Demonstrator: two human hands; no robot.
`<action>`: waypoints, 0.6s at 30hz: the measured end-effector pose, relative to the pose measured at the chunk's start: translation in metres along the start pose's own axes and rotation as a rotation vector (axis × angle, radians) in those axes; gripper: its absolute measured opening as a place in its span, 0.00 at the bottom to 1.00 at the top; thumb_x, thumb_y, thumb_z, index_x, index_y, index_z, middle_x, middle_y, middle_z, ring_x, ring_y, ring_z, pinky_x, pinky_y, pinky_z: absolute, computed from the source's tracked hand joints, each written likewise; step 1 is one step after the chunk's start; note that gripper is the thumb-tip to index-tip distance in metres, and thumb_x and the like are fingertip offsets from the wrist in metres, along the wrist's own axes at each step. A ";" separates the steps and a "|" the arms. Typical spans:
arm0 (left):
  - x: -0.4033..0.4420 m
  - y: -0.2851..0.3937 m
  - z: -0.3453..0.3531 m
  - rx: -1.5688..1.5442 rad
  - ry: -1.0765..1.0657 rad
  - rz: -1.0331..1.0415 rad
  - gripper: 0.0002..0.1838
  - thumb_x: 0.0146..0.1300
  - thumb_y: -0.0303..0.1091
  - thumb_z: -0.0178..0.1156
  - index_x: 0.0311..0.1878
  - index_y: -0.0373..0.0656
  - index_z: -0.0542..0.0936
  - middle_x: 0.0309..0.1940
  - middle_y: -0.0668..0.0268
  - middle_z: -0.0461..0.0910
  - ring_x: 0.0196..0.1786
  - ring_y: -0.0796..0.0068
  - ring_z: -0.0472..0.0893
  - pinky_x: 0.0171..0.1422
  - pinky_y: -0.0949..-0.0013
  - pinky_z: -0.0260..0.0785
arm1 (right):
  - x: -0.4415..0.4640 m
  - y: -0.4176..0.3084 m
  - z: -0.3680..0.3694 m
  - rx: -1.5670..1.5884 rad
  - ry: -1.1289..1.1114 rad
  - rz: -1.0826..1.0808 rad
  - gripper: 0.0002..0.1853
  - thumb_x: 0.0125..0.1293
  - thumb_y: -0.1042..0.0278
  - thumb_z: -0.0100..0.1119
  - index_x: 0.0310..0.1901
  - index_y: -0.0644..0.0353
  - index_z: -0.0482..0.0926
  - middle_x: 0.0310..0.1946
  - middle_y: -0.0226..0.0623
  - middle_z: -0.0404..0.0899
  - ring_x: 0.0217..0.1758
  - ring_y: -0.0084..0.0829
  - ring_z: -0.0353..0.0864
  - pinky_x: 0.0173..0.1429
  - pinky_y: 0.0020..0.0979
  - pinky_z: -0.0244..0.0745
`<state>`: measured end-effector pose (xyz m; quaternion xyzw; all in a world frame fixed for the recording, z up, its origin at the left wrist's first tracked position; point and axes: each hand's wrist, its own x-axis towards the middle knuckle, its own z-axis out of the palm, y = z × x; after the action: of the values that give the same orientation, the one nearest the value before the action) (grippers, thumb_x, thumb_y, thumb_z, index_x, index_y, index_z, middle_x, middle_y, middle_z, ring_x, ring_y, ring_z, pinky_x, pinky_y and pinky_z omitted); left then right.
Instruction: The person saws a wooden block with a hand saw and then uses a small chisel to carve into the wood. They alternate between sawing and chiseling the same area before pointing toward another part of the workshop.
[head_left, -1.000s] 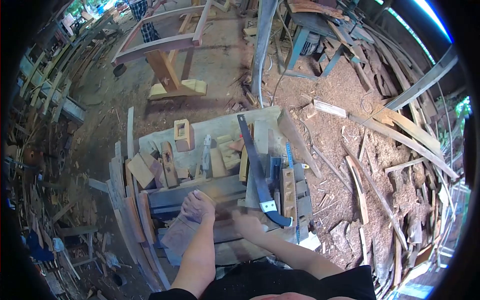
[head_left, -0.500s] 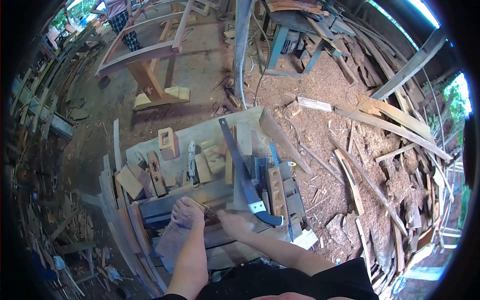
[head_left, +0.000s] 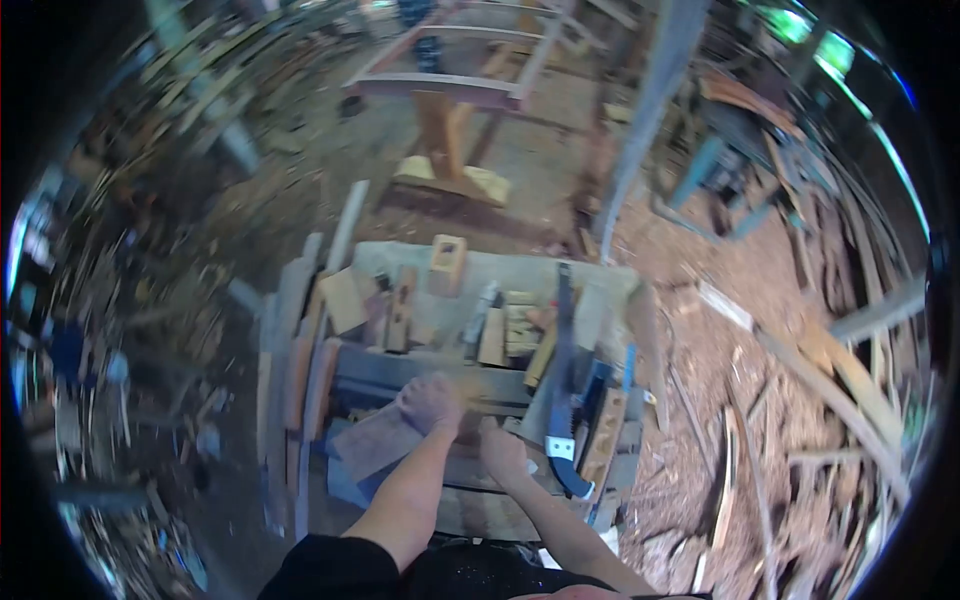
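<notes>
My left hand (head_left: 432, 402) is closed at the middle of the workbench (head_left: 490, 510), fingers curled over what looks like a small piece of wood, blurred. Close by on the right, my right hand (head_left: 503, 453) makes a fist; whatever it holds is hidden. A flat wooden board (head_left: 375, 442) lies under and left of my left wrist. Right of my right hand a handsaw (head_left: 563, 350) lies lengthwise, its black-and-white handle toward me. Beyond my hands sit a wooden hand plane (head_left: 401, 310), a light wood block (head_left: 345, 300) and a block with a slot (head_left: 447, 262).
Planks (head_left: 283, 370) stand along the bench's left side. A notched wooden strip (head_left: 604, 435) lies right of the saw. Past the bench are a metal post (head_left: 648, 130), a wooden frame (head_left: 440, 88) on a stand, and a person's legs (head_left: 428, 50). Sawdust and scrap boards (head_left: 790, 370) cover the right-hand ground.
The camera has turned left, so the bench and the frame appear farther right, with blur. My hands stay close together at the same part of the bench.
</notes>
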<state>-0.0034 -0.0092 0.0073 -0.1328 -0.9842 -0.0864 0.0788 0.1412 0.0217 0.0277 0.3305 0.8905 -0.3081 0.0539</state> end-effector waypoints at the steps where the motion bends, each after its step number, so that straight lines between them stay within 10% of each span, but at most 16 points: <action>1: 0.002 0.002 -0.009 0.014 0.019 -0.054 0.19 0.68 0.48 0.44 0.41 0.47 0.81 0.42 0.61 0.80 0.51 0.58 0.77 0.62 0.51 0.60 | 0.000 0.000 -0.003 -0.028 0.014 -0.010 0.10 0.72 0.63 0.45 0.41 0.61 0.71 0.24 0.48 0.82 0.30 0.48 0.86 0.34 0.48 0.80; 5: 0.008 0.005 -0.036 -0.180 -0.370 -0.061 0.18 0.67 0.50 0.46 0.43 0.51 0.82 0.45 0.61 0.81 0.53 0.60 0.77 0.62 0.48 0.59 | -0.028 0.007 -0.010 -0.218 0.051 0.027 0.10 0.70 0.63 0.47 0.43 0.59 0.73 0.25 0.43 0.84 0.29 0.47 0.86 0.34 0.45 0.80; 6: -0.004 -0.001 -0.010 -0.119 -0.085 0.016 0.18 0.67 0.50 0.47 0.44 0.52 0.82 0.45 0.61 0.81 0.53 0.60 0.77 0.62 0.49 0.58 | -0.028 0.010 -0.013 -0.305 -0.068 0.046 0.10 0.69 0.64 0.47 0.41 0.60 0.74 0.24 0.41 0.83 0.27 0.44 0.86 0.30 0.41 0.80; 7: 0.004 0.002 -0.030 -0.098 -0.299 -0.084 0.18 0.67 0.49 0.47 0.45 0.52 0.82 0.47 0.62 0.80 0.56 0.61 0.75 0.64 0.50 0.57 | -0.027 0.014 -0.007 -0.316 0.054 -0.046 0.09 0.68 0.67 0.48 0.41 0.61 0.74 0.23 0.42 0.83 0.25 0.42 0.85 0.27 0.42 0.80; 10: -0.001 -0.002 -0.012 -0.227 -0.041 -0.062 0.17 0.69 0.47 0.45 0.42 0.48 0.80 0.42 0.62 0.78 0.53 0.62 0.74 0.66 0.51 0.55 | 0.005 -0.014 -0.017 -0.127 -0.005 -0.005 0.10 0.69 0.66 0.48 0.44 0.62 0.73 0.33 0.54 0.82 0.40 0.55 0.83 0.45 0.53 0.76; 18: -0.002 -0.004 -0.013 -0.308 -0.001 -0.092 0.16 0.71 0.45 0.44 0.41 0.45 0.78 0.41 0.60 0.76 0.53 0.60 0.71 0.67 0.51 0.53 | -0.017 0.005 -0.008 -0.140 0.062 -0.137 0.15 0.72 0.59 0.48 0.49 0.62 0.72 0.32 0.58 0.82 0.37 0.58 0.82 0.43 0.53 0.76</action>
<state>-0.0013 -0.0161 0.0187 -0.0981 -0.9645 -0.2396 0.0528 0.1581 0.0201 0.0367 0.2738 0.9316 -0.2375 0.0280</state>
